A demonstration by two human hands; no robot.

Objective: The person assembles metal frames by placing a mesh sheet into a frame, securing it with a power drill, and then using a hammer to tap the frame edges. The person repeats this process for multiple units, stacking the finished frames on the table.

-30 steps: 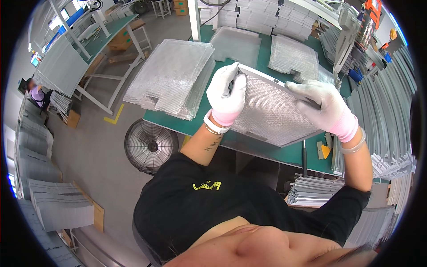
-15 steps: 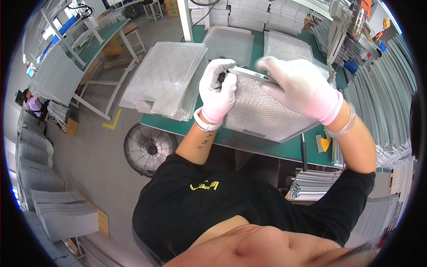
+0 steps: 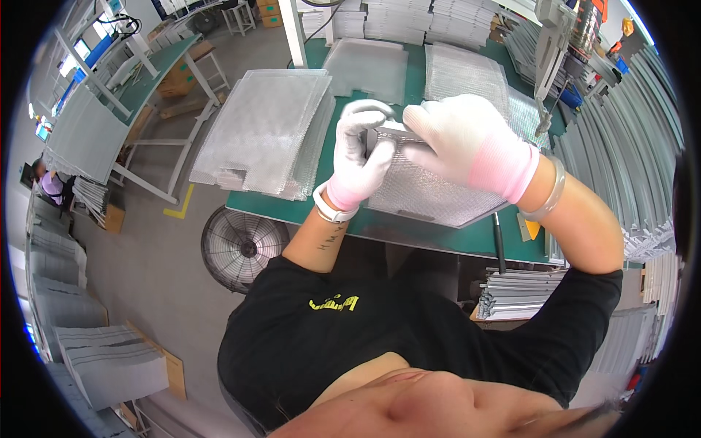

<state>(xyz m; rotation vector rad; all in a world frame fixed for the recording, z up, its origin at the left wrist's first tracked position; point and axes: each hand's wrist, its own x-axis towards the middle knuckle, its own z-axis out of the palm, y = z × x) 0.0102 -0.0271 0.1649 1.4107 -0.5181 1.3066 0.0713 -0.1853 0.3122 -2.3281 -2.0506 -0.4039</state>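
Left hand (image 3: 349,169), white-gloved, pink at the cuff: we have its fingers curled with the thumb round the upper left corner of the panel, gripping it. Right hand (image 3: 456,139), gloved alike: we pinch the panel's upper edge between thumb and bent forefinger, just beside the left.

Framed mesh panel (image 3: 431,191), one, silvery: tilted in our two hands, above the near part of the green worktable (image 3: 478,239); whether its lower edge touches the top, we cannot tell.

Mesh sheets (image 3: 259,124), one uneven stack: on the table, left of our hands. Black-handled tool (image 3: 499,244), one: across the near edge, right of the panel. Metal strips (image 3: 518,292), one bundle: below that edge. Round caged fan (image 3: 248,248), one: beside the table, at our left.
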